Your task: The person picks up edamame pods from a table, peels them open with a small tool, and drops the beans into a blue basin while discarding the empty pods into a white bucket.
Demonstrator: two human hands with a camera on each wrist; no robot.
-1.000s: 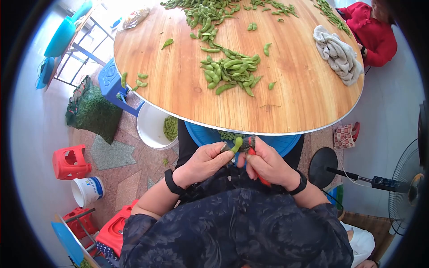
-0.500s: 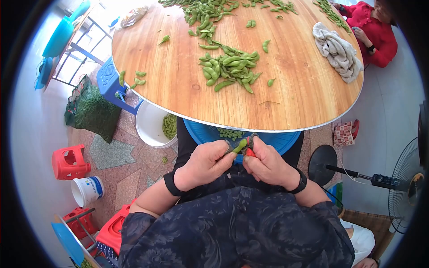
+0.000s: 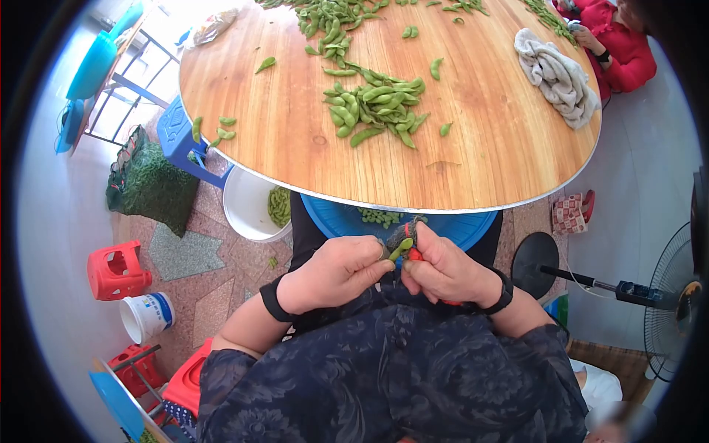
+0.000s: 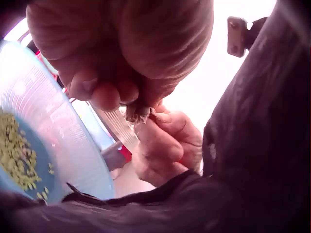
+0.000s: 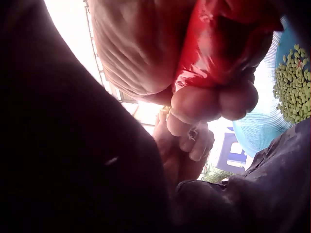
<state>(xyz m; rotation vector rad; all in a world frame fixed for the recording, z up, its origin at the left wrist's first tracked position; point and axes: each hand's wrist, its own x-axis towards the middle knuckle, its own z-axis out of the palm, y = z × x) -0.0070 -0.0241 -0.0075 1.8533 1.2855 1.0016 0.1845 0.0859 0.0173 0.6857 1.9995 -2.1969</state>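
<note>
Above the lap, my left hand (image 3: pixel 336 273) pinches a green pod (image 3: pixel 401 249) between thumb and curled fingers. My right hand (image 3: pixel 452 273) grips a red object (image 3: pixel 415 255) against the other end of the pod; dark material covers a fingertip area. In the right wrist view, the glossy red object (image 5: pixel 209 53) lies inside the curled fingers of the right hand (image 5: pixel 141 43). The left wrist view has the left hand (image 4: pixel 126 43) touching or nearly touching the right hand (image 4: pixel 165 148). Below is a blue basin (image 3: pixel 325 221) holding shelled beans (image 3: pixel 380 218).
Pods (image 3: pixel 377 103) lie in piles on the round wooden table (image 3: pixel 281 148), with a grey cloth (image 3: pixel 557 77) at its right. A white bucket (image 3: pixel 240 203) and blue stool (image 3: pixel 173 136) stand left, a fan (image 3: pixel 668 299) right. Another person in red (image 3: pixel 620 52) sits across.
The pod has dropped lower between my hands, and both hands stay close together. The tabletop has shifted slightly up in view. The other person's hand has come up to the table edge.
</note>
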